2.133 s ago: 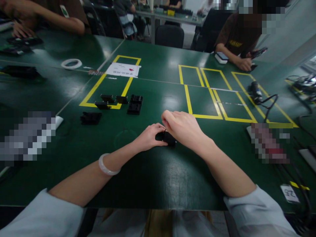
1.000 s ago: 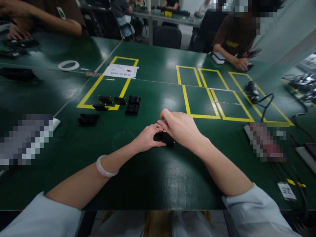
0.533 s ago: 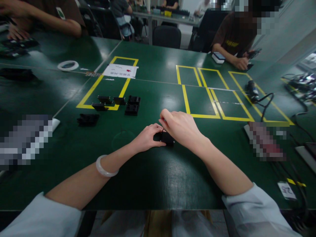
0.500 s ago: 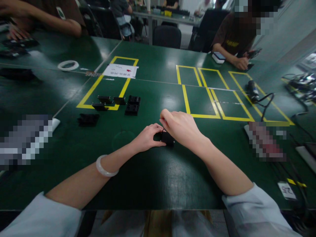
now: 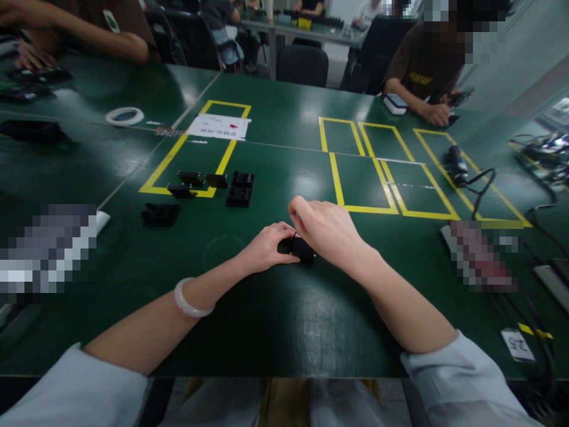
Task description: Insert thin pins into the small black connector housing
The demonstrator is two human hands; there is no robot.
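Observation:
A small black plastic part (image 5: 302,249) rests on the green table (image 5: 275,320) in front of me. My left hand (image 5: 267,246) grips its left end with curled fingers. My right hand (image 5: 329,231) is closed over its top and right side, fingers bent down onto it. Most of the part is hidden under the two hands. A pale bangle (image 5: 191,299) sits on my left wrist.
Several black parts (image 5: 240,188) lie at the near corner of a yellow-taped rectangle (image 5: 195,148), another black part (image 5: 160,213) to its left. More yellow outlines (image 5: 391,172), a cabled tool (image 5: 457,165), a tape roll (image 5: 124,115), a paper sheet (image 5: 219,126). Other people sit at the far side.
Both hands stay on the small black part in the same place. Only the view shifts slightly.

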